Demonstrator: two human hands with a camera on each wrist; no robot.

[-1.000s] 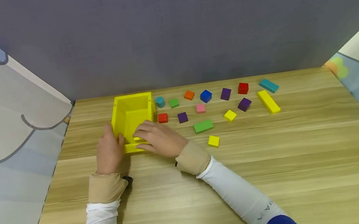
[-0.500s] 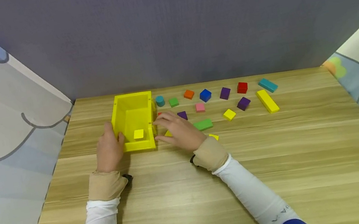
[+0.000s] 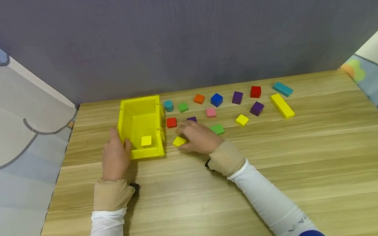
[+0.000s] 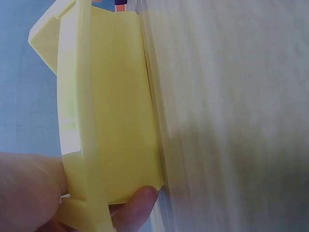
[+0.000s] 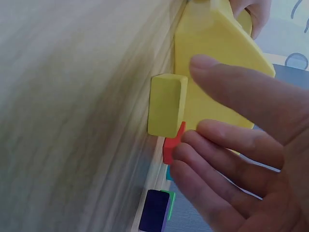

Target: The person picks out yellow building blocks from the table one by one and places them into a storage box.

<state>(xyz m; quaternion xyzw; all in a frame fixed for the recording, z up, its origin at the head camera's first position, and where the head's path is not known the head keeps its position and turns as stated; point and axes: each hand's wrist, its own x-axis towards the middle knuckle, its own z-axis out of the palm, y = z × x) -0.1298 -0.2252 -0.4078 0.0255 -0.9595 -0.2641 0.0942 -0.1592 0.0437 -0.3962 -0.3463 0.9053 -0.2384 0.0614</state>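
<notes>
In the head view, a yellow open-topped bin (image 3: pixel 146 153) stands at the left of the table. My left hand (image 3: pixel 114 158) grips its left wall; the left wrist view shows the thumb and a fingertip on either side of the yellow wall (image 4: pixel 120 106). A small yellow block (image 3: pixel 146 140) lies inside, near the front. Just right of the bin sits another yellow block (image 3: pixel 179 141). My right hand (image 3: pixel 200 136) is beside it, thumb and fingers apart with nothing between them; a gap shows between them and the yellow block (image 5: pixel 164 106) in the right wrist view.
Several coloured pieces spread rightward: a red block (image 3: pixel 171 122), blue cube (image 3: pixel 216 100), teal cylinder (image 3: pixel 168 105) and long yellow block (image 3: pixel 282 106). My right hand partly covers a green block (image 3: pixel 218 129) and a purple one (image 3: pixel 192 119). A grey panel (image 3: pixel 196 28) borders the table's back.
My right hand has come out of the bin and moved right, beside the yellow block there. A yellow block now shows in the bin. The left hand stays on the bin.
</notes>
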